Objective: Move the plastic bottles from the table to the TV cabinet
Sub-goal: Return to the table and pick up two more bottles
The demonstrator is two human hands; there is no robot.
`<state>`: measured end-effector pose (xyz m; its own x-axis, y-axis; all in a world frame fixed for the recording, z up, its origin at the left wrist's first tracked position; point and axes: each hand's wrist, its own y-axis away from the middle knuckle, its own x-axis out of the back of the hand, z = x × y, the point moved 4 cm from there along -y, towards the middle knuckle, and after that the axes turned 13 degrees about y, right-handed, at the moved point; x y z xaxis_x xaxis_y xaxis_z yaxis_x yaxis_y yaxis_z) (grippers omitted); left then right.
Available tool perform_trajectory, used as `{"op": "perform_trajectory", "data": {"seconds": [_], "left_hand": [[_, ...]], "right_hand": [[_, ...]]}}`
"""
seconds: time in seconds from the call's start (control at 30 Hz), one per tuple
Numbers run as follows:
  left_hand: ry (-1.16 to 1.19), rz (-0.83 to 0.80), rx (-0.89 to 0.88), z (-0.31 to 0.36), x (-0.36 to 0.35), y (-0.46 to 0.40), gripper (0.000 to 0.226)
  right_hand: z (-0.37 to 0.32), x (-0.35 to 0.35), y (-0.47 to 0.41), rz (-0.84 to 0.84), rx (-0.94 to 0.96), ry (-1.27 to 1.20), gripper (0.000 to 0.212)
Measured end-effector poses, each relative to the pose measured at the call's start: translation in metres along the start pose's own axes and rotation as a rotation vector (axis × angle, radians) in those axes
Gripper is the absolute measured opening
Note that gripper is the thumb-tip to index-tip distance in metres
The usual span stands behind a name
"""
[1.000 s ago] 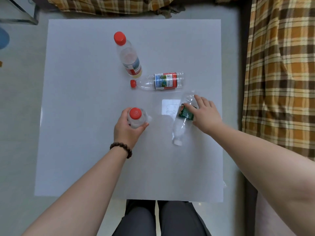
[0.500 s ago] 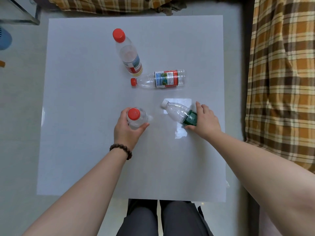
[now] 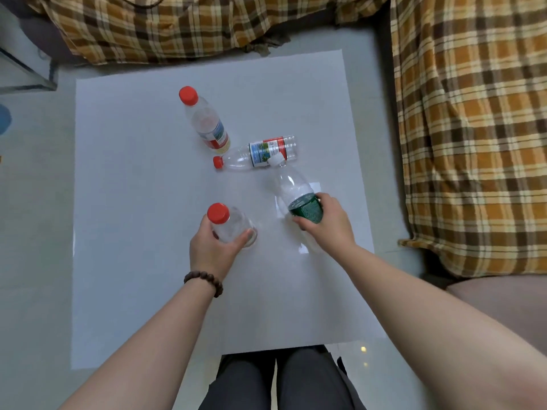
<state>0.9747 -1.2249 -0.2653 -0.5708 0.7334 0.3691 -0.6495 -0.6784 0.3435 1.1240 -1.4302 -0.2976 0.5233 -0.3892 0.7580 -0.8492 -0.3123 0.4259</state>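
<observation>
My left hand grips an upright clear bottle with a red cap near the middle of the white table. My right hand holds a clear bottle with a green label and white cap by its lower part, tilted with the cap pointing away from me. A red-capped bottle lies on its side just beyond it, cap to the left. Another red-capped bottle stands upright further back.
A plaid-covered sofa runs along the right side and the far edge of the table. A glass-framed object stands at the far left on the floor. My knees are at the table's near edge.
My right hand has raised the green-label bottle from lying flat and turned it so its cap points away. My left hand stays on the upright bottle. The view has shifted.
</observation>
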Motion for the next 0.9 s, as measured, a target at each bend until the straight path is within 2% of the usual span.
{"op": "perform_trajectory", "data": {"seconds": [0.23, 0.33, 0.47, 0.63, 0.9], "left_hand": [[0.091, -0.122, -0.114, 0.055, 0.007, 0.036, 0.044], [0.139, -0.217, -0.162, 0.078, 0.007, 0.048, 0.042], [0.163, -0.378, -0.248, 0.106, 0.005, 0.073, 0.04], [0.125, -0.579, -0.378, 0.124, -0.009, 0.12, 0.041], [0.042, -1.01, -0.432, 0.116, -0.058, 0.252, 0.038]], "right_hand": [[-0.017, 0.043, 0.083, 0.223, -0.086, -0.234, 0.05], [-0.016, 0.057, 0.121, 0.309, -0.145, -0.262, 0.054], [-0.008, 0.07, 0.18, 0.466, -0.246, -0.34, 0.055], [0.01, 0.067, 0.271, 0.683, -0.391, -0.446, 0.048], [0.054, 0.037, 0.441, 1.015, -0.682, -0.546, 0.044]]}}
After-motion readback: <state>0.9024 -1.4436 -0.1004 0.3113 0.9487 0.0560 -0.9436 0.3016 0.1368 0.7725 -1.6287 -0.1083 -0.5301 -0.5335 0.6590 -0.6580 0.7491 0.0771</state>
